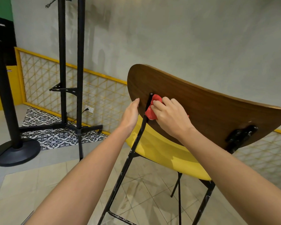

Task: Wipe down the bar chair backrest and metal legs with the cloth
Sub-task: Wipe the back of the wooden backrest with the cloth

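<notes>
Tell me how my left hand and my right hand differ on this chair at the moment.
The right hand grips the red cloth; the left hand holds nothing.
The right hand's fingers are curled over the cloth, while the left hand's are fairly straight.
The right hand works on the back face of the backrest, beside the black metal strut; the left hand rests at the backrest's left edge.
Both hands touch the backrest.

My cloth soft red fabric; backrest smooth dark wood; legs chipped black metal; seat glossy yellow.
</notes>
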A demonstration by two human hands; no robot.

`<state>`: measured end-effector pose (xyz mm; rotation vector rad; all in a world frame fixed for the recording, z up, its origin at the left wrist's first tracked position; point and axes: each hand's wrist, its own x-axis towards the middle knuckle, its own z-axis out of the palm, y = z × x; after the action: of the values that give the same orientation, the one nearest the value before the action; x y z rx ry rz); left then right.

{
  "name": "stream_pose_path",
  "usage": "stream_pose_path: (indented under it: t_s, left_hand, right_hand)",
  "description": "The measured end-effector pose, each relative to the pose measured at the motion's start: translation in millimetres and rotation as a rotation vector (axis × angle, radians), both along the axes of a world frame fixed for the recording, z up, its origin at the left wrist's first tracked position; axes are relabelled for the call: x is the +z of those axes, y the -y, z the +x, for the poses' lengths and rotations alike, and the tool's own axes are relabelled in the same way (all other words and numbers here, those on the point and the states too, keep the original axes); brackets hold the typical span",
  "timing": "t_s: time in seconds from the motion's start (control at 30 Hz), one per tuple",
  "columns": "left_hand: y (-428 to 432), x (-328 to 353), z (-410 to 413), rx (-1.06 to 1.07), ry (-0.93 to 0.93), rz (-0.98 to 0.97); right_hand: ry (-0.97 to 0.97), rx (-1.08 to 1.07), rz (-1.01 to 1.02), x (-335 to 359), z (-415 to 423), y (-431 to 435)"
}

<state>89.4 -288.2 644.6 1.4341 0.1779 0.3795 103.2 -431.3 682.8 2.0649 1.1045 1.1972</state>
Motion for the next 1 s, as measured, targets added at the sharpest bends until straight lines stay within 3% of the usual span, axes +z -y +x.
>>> stream_pose_path:
  t_s: [0.17,0.3,0.5,0.7,0.9,1.0]
  left_hand:
    - [0,2,0,-0.015,-0.009,-0.017]
    - [-2,1,2,-0.023,-0.015,-0.02]
    - [-6,-3,6,-0.023,-0.047,0.026]
    - [-6,-3,10,0.032,-0.039,0.055]
    - [-7,0,14,0.065,-0.012,0.088]
    - [-11,-3,15,0.074,-0.009,0.096]
  right_hand:
    - [0.067,0.102,-0.17,20,-2,1]
    - [0.105,0.099,-0.099,23,0,0]
    - [-0.009,0.03,-0.105,1,4,1]
    - [0.055,0.241,-0.087,3,1,-10]
    - [0.06,0.116,-0.003,-6,11,-15]
    - [0.023,0.078,-0.078,-26,13,-17]
